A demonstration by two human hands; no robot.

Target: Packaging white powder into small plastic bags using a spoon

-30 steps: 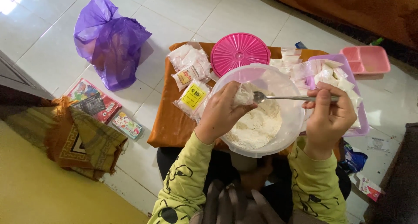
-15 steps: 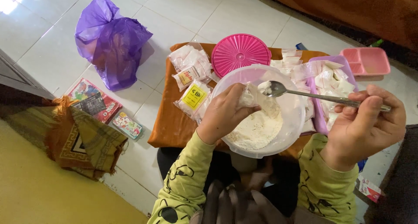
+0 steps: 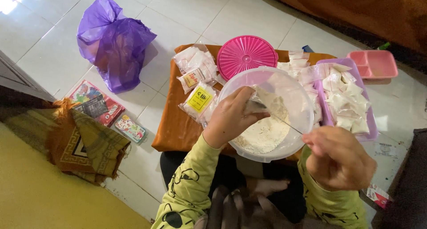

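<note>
My left hand [image 3: 232,115] holds a small clear plastic bag [image 3: 262,101] open over a large translucent bowl [image 3: 299,145] of white powder [image 3: 262,135]. The thin handle of a metal spoon [image 3: 284,121] is pinched in my right hand [image 3: 339,157], and the spoon's head is hidden inside the bag's mouth. The bowl rests on a low orange table [image 3: 178,126] in front of my lap.
A pink round lid [image 3: 247,55] lies behind the bowl. A purple tray [image 3: 367,135] of filled small bags sits at the right, with a pink compartment box [image 3: 374,63] beyond. Packets with yellow labels [image 3: 198,100] lie left of the bowl. A purple plastic bag [image 3: 113,44] and boxes [image 3: 95,102] sit on the tiled floor.
My right hand swung the spoon from above the bowl's far rim down and nearer, and its head went into the bag that my left hand holds.
</note>
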